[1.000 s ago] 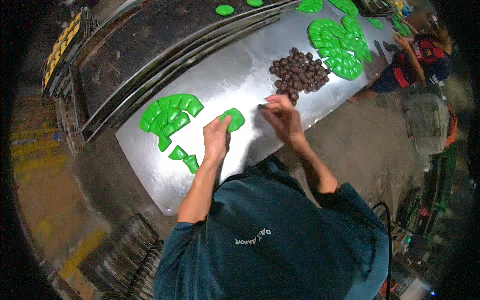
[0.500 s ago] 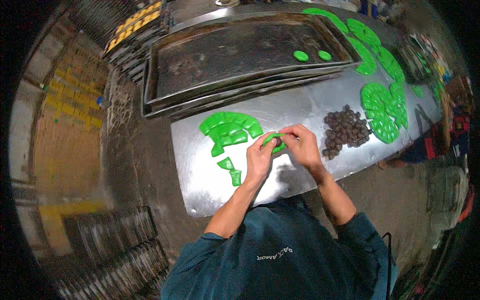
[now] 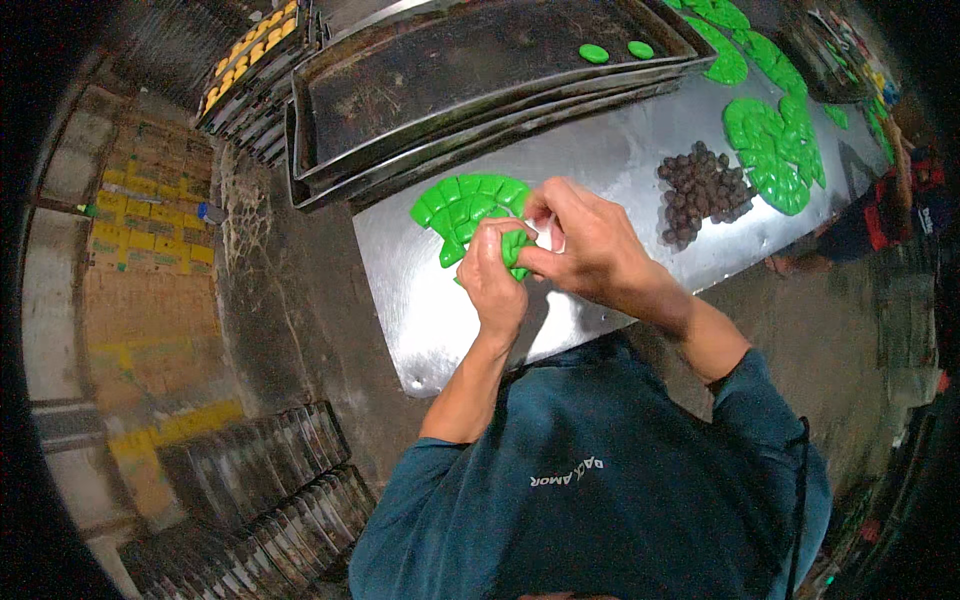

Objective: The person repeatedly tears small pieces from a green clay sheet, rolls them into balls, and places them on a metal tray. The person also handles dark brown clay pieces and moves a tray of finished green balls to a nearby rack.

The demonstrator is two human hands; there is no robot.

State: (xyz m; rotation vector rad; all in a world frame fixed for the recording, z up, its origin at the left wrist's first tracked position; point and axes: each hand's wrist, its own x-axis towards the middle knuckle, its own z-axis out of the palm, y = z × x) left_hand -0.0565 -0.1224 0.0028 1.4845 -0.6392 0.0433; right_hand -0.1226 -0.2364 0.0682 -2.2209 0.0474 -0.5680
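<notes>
Gleaming brightly, a silver sheet-metal table (image 3: 425,335) is bearing a fan of glossy bright-green cut pieces (image 3: 465,198) and, further right, a pile of round dark-brown balls (image 3: 703,190). Over it, the bare right hand (image 3: 602,250) is bending its fingers; whether they are pinching anything, I cannot tell. The bare left hand (image 3: 491,287) is curling its fingers around a doughy green lump (image 3: 512,244), which the right thumb is touching.

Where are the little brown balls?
In the head view, right of centre: the brown balls lie on the metal table between the right hand and some green dough.
</notes>
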